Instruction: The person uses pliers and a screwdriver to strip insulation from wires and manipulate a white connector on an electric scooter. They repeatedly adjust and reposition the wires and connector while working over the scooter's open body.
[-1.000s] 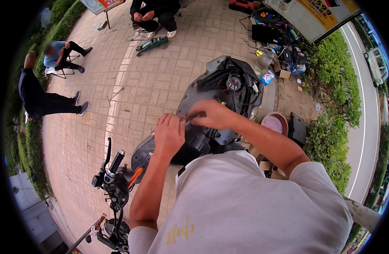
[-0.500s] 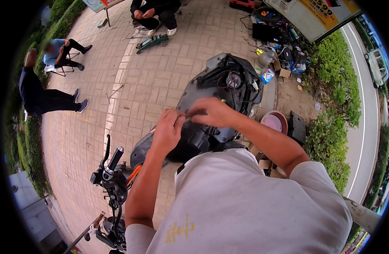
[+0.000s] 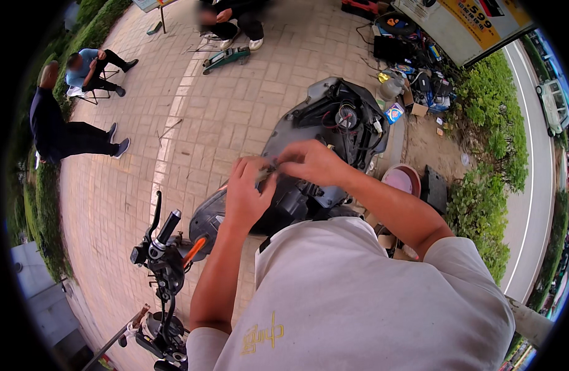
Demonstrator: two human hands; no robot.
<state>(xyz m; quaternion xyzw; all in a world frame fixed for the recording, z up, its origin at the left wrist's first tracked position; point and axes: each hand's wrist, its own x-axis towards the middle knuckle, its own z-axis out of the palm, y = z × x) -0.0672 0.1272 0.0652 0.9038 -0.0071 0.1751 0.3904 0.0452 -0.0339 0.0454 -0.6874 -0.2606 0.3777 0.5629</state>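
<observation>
In front of my shirt, both hands meet above the dark body of a partly stripped scooter (image 3: 284, 139). My left hand (image 3: 247, 188) has its fingers bent and its thumb toward a small thing between the hands, too blurred to name. My right hand (image 3: 312, 162) comes from the right with thumb and fingertips pinched together at the same spot. Beyond my hands, the opened end of the scooter shows a round part (image 3: 345, 117) among loose wires. Its handlebar (image 3: 167, 232), with grip and lever, stands left of my left forearm.
A green floor jack (image 3: 225, 60) lies on the paving near a seated person (image 3: 241, 18). Two more people are at the left, one sitting (image 3: 83, 71), one in dark clothes (image 3: 55, 130). On the right are a pinkish basin (image 3: 400, 179), a black box (image 3: 434, 188), tools and a hedge (image 3: 488, 222).
My left hand has turned a little, its thumb now apart from its fingers. My right hand stays nearly in place. The whole view has shifted slightly.
</observation>
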